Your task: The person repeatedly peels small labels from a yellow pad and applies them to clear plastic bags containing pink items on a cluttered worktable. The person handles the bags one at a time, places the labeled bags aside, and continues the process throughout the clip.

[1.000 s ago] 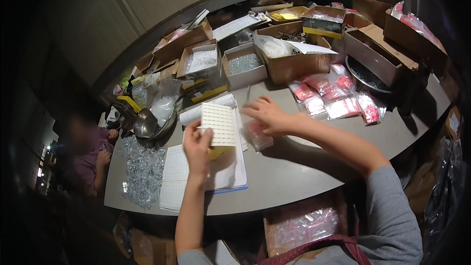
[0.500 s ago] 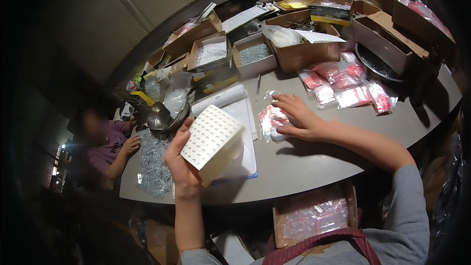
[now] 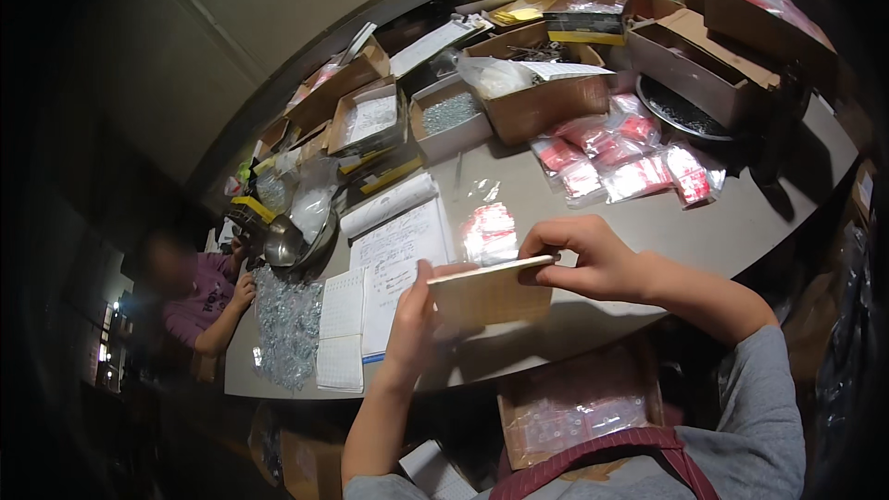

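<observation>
Between my two hands is a stack of label sheets [image 3: 491,298], turned nearly edge-on with its yellowish side toward me. My left hand [image 3: 412,326] grips its left end. My right hand [image 3: 591,261] pinches the far right corner between thumb and fingers. Just beyond the stack, a clear plastic bag with red-and-white print [image 3: 489,230] lies on the table, shining under the light. To the left, an open notebook with handwriting [image 3: 398,245] lies beside a smaller gridded pad [image 3: 341,338].
A pile of small clear bags [image 3: 289,329] lies at the left, near a co-worker's hand [image 3: 243,292] and a metal scoop [image 3: 282,243]. Red-and-white bags [image 3: 639,176] are heaped right of centre. Cardboard boxes [image 3: 546,106] line the back. An open carton [image 3: 579,407] sits below the table edge.
My right hand has left the printed bag and come to the stack's right end. My left hand has moved right, and the stack has tilted from printed face showing to nearly edge-on.
</observation>
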The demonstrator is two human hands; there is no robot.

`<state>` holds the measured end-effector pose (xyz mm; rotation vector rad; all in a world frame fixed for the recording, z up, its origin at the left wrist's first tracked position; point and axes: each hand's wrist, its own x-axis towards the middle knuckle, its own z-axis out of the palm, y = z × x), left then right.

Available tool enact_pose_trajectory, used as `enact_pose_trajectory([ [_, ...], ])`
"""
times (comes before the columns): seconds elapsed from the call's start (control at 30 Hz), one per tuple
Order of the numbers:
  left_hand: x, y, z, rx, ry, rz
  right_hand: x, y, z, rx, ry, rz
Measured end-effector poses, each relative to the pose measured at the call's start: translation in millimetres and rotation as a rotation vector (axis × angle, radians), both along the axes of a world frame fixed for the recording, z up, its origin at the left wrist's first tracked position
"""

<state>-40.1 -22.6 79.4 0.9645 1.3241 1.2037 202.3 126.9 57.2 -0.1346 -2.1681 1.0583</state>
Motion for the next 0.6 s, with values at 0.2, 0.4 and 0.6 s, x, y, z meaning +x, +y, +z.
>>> enact_pose_trajectory([
  [0.2, 11.4, -4.2, -11.6, 0.046, 0.142, -0.105, 6.4, -2.4, -32.0, -0.462, -0.217, 0.062],
  [0.4, 14.6, 13.0, -34.0, 0.016, 0.201, -0.065, 19.3, 1.7, -34.5, -0.560, -0.306, -0.080],
  [0.6, 15.7, 26.5, -30.1, -0.010, 0.042, -0.106, 16.4, 1.4, -31.7, -0.181, -0.214, -0.289],
])
